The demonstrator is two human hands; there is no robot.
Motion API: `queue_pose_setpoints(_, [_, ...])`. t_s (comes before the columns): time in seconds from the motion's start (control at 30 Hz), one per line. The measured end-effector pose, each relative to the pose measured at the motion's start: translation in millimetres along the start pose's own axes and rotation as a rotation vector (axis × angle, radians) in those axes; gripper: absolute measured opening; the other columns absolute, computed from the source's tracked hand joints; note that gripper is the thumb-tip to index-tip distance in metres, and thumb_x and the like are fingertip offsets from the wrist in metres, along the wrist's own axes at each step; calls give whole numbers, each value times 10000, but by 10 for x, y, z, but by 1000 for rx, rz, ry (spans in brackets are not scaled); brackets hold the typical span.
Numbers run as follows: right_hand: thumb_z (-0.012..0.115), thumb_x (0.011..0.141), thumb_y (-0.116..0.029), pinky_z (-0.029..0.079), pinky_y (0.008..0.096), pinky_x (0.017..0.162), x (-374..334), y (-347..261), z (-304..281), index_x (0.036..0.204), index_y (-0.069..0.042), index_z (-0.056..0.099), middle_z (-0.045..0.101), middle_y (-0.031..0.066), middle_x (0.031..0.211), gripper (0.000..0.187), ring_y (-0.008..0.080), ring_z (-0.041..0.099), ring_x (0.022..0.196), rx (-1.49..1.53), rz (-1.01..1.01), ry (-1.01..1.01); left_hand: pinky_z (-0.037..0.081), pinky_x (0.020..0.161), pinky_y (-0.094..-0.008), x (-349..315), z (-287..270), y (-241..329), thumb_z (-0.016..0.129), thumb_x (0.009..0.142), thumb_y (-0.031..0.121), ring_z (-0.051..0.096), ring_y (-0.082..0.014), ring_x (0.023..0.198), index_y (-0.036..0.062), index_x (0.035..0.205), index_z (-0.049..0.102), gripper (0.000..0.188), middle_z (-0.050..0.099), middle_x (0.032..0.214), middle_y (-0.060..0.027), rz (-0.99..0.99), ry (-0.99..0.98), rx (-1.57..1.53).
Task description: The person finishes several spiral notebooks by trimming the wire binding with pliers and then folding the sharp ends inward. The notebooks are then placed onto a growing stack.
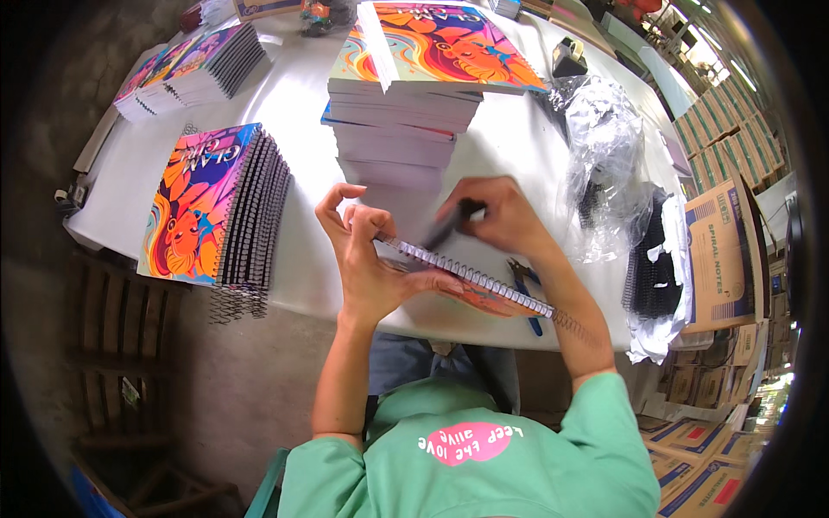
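One spiral notebook (485, 298), clamped in the left hand (367, 266) just beside the right hand (503, 216), which pinches a blurred dark object (444, 230), seems light and bendy, its coil (484, 278) springy, so best gripped across its flat sides.

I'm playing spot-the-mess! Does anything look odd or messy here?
Yes: the spiral coil pokes out past the end of the held notebook. At right, white wrapping around black coils looks torn and crumpled.

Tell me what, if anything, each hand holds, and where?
The left hand holds a notebook near one end of its spiral; the right hand, a dark, blurred thing near its upper end.
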State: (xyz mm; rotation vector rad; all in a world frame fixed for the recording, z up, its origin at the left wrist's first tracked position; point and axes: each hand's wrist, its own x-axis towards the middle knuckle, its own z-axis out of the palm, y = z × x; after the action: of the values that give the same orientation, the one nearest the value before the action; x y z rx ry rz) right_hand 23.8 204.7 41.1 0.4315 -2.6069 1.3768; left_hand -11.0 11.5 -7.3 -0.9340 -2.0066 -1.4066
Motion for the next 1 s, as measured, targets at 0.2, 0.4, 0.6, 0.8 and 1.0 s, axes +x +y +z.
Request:
queue_pose_setpoints(0.2, [650, 621, 40, 481, 264, 645, 76, -94, 60, 818, -50, 718, 649, 68, 767, 227, 163, 620, 685, 62, -64, -4, 403, 726, -384, -4, 32, 10, 866, 336, 536, 361, -242, 1034, 57, 889, 394, 871, 339, 1067, -134, -229, 51, -291])
queue_pose_setpoints(0.4, [655, 617, 4, 459, 295, 578, 173, -168, 89, 789, -30, 695, 622, 97, 713, 180, 181, 604, 619, 37, -124, -10, 392, 770, -324, -29, 25, -89, 912, 345, 292, 374, -214, 986, 65, 884, 332, 823, 336, 1001, -95, -380, -6, -421])
queue_pose_setpoints(0.6, [618, 620, 57, 440, 258, 587, 190, -174, 179, 804, -27, 695, 614, 73, 716, 217, 127, 575, 652, 86, -140, -68, 411, 783, -293, -92, 34, -149, 924, 375, 333, 414, -180, 969, 57, 916, 312, 863, 297, 1052, -88, -312, -69, -397])
queue_pose_setpoints(0.8, [628, 617, 58, 454, 263, 628, 218, -286, 202, 817, -46, 705, 613, 74, 721, 238, 159, 588, 663, 53, -183, -38, 403, 745, -294, -58, 76, -122, 923, 383, 356, 417, -179, 890, 38, 900, 328, 850, 326, 1003, -97, -260, -20, -429])
queue_pose_setpoints(1.0, [650, 696, -53, 464, 351, 832, -259, 380, -93, 1041, -69, 643, 602, 111, 1047, 345, 280, 579, 955, -488, 160, 241, 403, 667, -212, -79, 18, -49, 811, 694, 217, 462, -85, 730, 13, 858, 481, 422, 468, 844, -36, -504, 50, -804])
